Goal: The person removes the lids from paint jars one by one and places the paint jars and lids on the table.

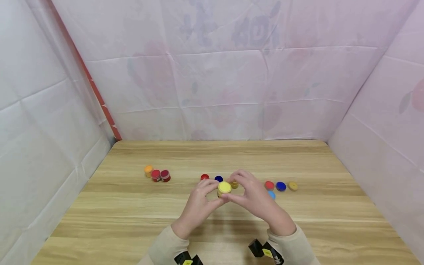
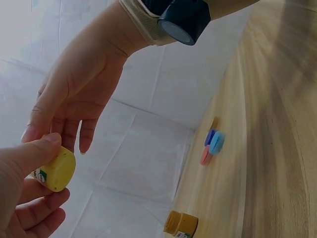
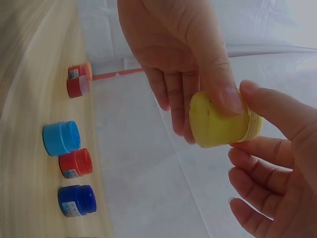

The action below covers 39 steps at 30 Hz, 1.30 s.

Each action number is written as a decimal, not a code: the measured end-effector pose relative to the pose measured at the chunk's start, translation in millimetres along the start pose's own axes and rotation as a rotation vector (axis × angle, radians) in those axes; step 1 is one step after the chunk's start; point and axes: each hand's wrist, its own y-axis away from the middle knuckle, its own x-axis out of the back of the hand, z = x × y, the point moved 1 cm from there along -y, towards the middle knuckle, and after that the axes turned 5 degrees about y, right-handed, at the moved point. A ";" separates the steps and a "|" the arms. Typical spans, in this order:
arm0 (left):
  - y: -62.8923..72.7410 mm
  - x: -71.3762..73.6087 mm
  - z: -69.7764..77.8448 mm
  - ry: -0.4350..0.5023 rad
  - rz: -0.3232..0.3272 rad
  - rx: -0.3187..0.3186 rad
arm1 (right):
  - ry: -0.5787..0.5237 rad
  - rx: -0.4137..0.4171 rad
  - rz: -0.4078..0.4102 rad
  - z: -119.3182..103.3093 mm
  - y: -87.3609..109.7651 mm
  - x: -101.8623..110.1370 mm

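Observation:
Both hands hold a small yellow paint jar [image 1: 224,188] above the table, its lid side up. My left hand [image 1: 200,200] pinches the jar's body, with the thumb across its side in the right wrist view. My right hand [image 1: 254,198] grips its upper rim between thumb and fingers, the other fingers loosely bent. Just beyond the hands stand a red jar [image 3: 76,163], a dark blue jar [image 3: 77,200] and an ochre jar [image 2: 181,224], all lidless. A lidless light blue jar [image 3: 61,138] beside them is hidden by the hands in the head view.
Right of the hands lie loose lids: red [image 1: 269,185], dark blue [image 1: 281,186], ochre [image 1: 293,186] and light blue [image 1: 272,194]. Farther left stand an orange jar [image 1: 148,170], a red jar [image 1: 156,175] and a dark red jar [image 1: 165,175]. White sheets [image 1: 215,81] enclose the table.

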 end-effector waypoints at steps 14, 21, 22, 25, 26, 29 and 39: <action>-0.3 0.4 1.0 0.009 0.014 0.004 | -0.072 0.022 -0.050 1.3 0.6 3.3; -1.7 -0.8 2.2 0.015 0.013 0.011 | -0.049 -0.014 0.010 2.6 0.5 2.1; -1.8 -1.1 2.4 0.017 0.011 0.012 | -0.058 -0.013 0.005 3.0 1.0 2.2; -2.3 -1.8 3.2 0.022 0.007 0.010 | -0.082 0.007 -0.009 4.1 2.2 2.8; -2.4 -1.8 3.4 0.023 0.006 0.008 | -0.088 0.017 -0.013 4.4 2.3 3.0; -2.6 -1.3 4.3 0.024 0.004 0.007 | -0.090 0.045 -0.019 4.9 2.4 3.6; -2.5 -0.4 5.0 0.004 -0.002 -0.002 | -0.060 0.018 0.009 3.4 3.0 4.7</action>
